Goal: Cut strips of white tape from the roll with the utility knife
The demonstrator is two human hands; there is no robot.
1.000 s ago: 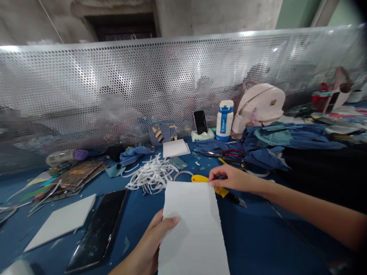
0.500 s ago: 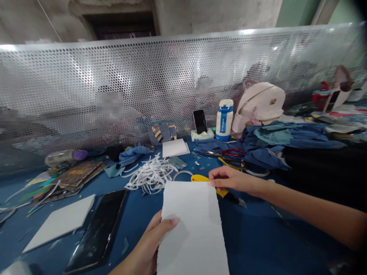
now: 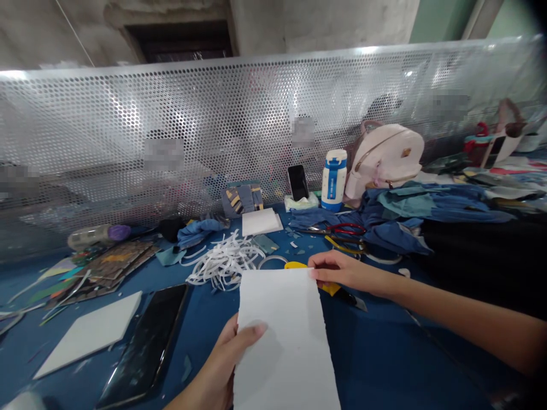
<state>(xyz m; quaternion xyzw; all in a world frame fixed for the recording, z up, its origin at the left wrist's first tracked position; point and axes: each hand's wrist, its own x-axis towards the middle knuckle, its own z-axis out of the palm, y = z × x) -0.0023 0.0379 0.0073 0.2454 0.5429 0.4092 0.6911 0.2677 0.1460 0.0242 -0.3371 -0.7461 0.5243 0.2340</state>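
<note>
A sheet of white paper [image 3: 284, 336] with ragged long sides is held up in front of me, its lower end cut off by the view's bottom edge. My left hand [image 3: 226, 359] grips its left side, thumb on the face and the fingers hidden behind. At the top right corner, my right hand [image 3: 342, 272] pinches the paper between thumb and fingers. Partly behind that corner and hand lies a yellow utility knife [image 3: 331, 288] with its blade pointing right. A heap of thin white paper strips [image 3: 224, 259] rests just beyond the sheet.
A black phone [image 3: 145, 347] and a white pad [image 3: 92, 333] lie on the left. Red-handled scissors [image 3: 344, 228], blue cloth [image 3: 397, 228], a bottle [image 3: 334, 181] and a backpack [image 3: 388, 156] stand or lie at the back right. A perforated metal screen [image 3: 192, 114] crosses behind.
The paper and both hands have shifted very slightly to the left. Both hands keep their hold on the sheet.
</note>
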